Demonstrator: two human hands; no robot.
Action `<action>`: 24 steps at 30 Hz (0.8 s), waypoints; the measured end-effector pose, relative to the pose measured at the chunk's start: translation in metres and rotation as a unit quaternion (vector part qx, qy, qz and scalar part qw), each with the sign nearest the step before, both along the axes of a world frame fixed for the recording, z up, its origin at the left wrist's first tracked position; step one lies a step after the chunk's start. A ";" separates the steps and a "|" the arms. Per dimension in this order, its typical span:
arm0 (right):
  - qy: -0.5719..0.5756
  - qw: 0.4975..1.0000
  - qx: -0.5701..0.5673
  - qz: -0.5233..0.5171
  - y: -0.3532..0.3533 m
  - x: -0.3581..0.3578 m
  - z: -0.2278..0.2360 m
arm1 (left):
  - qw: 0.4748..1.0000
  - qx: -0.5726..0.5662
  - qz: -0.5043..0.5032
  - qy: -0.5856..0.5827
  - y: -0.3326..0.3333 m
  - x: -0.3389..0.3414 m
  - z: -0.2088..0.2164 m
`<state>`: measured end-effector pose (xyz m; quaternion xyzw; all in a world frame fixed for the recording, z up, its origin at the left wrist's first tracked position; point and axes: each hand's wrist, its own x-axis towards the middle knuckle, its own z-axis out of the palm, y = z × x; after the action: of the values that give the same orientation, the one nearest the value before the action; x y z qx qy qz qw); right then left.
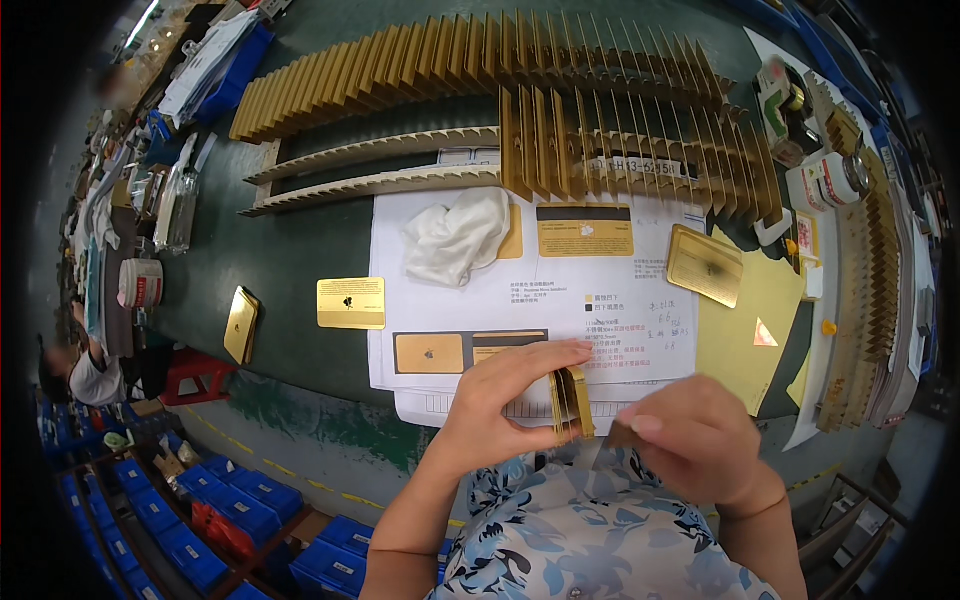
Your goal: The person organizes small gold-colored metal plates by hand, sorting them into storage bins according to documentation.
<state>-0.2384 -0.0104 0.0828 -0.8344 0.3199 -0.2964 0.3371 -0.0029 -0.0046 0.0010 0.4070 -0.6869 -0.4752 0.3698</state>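
My left hand is closed around a small stack of gold metal cards, held on edge between thumb and fingers. Just right of it, my right hand pinches a thin, greyish flat piece, smeared by motion; I cannot tell if it is another card. Printed paper sheets lie beyond my hands. On them rest a crumpled white cloth, partly over a gold card, and a gold card with a dark stripe. A thicker gold card or stack sits at their right edge.
Slotted racks cross the back of the green table, with many gold cards upright. Left of the papers lie one gold card and a small stack. At right are yellow paper and a white bottle.
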 end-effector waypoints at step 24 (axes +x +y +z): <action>0.054 0.970 -0.236 0.005 0.008 0.019 -0.015 | 0.999 0.010 0.015 0.029 0.002 -0.001 -0.004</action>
<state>-0.2195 -0.0027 0.0681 -0.9064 0.2548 -0.3167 0.1147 -0.0039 -0.0029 -0.0031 0.4070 -0.6649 -0.4883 0.3923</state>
